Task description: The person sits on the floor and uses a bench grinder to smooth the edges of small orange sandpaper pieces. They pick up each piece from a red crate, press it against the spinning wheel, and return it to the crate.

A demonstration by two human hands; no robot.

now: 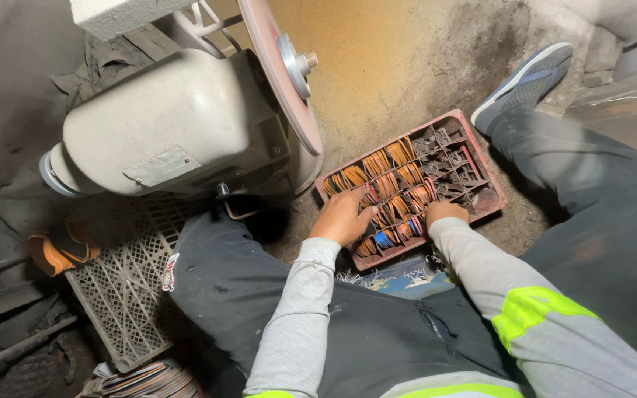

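A seated person's left hand (343, 217) rests palm down on the near left part of a red compartmented tray (481, 151), fingers curled over the orange-brown parts (377, 163) packed on edge in its rows; whether it grips any cannot be told. The right hand (444, 212) presses into the tray's near middle rows, its fingers hidden among the pieces, so its hold cannot be told either. The tray lies tilted on the dusty floor between the person's legs, its far right compartments holding dark metal pieces (451, 158). Both arms wear grey sleeves (296, 317) with yellow-green bands. To the left stands a grey motor housing (171, 121) with a reddish grinding wheel (282, 74) mounted edge-on. A grey plastic lattice crate (123, 287) sits near left, under the left leg. A blue-grey shoe (525, 82) points to the far right.
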